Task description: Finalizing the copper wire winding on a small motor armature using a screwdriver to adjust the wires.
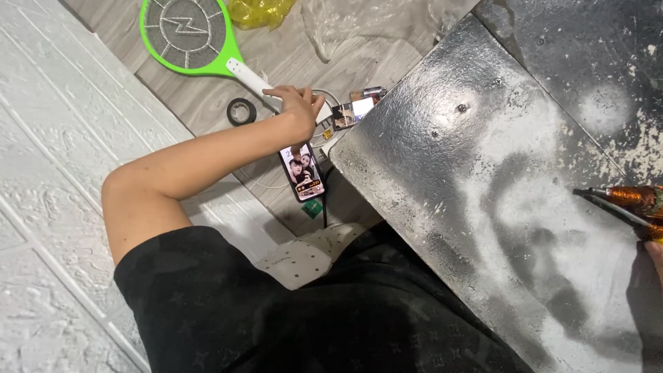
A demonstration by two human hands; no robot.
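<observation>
My left arm reaches down to the floor. My left hand [298, 105] hangs over the white handle of a green electric fly-swatter racket [188, 36] and a white cable, just above a smartphone [303, 173] with a lit screen. Whether the fingers grip anything is hidden. Only a sliver of my right hand [654, 257] shows at the right edge, under a copper-coloured pen-like tool [625, 200] that it holds over a black board [483, 159] marked with white-grey sprayed patches.
A roll of black tape [241, 111] lies on the wood-pattern floor beside the racket. A yellow plastic bag [260, 10] and clear plastic sheet [359, 24] lie at the top. Small gadgets [353, 109] sit by the board's corner. A white textured wall [48, 173] fills the left.
</observation>
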